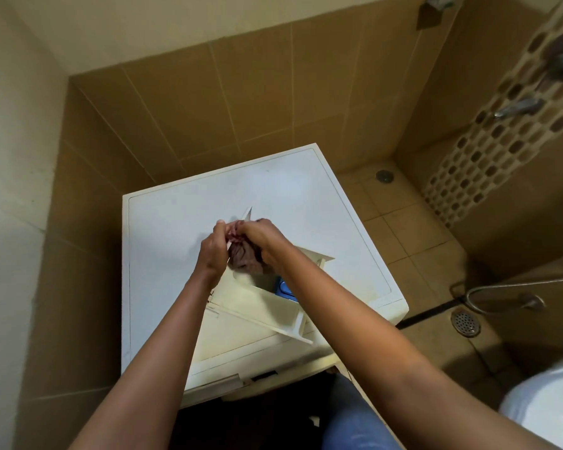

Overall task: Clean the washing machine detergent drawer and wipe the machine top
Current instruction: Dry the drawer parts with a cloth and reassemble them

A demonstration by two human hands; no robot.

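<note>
A white detergent drawer (260, 303) is held above the white washing machine top (182, 216), tilted with its far corner up. My left hand (213, 246) grips the drawer's left side near that corner. My right hand (260, 238) clutches a crumpled reddish-brown cloth (244, 258) and presses it into the drawer's far end. A blue insert (283, 289) shows inside the drawer, partly hidden by my right forearm.
The machine stands in a corner of tan tiled walls (241, 99). To the right lie a tiled floor with a round drain (465, 322), a hose (488, 287), wall taps (517, 107) and a white basin (546, 407). My blue-jeaned leg (355, 417) is in front of the machine.
</note>
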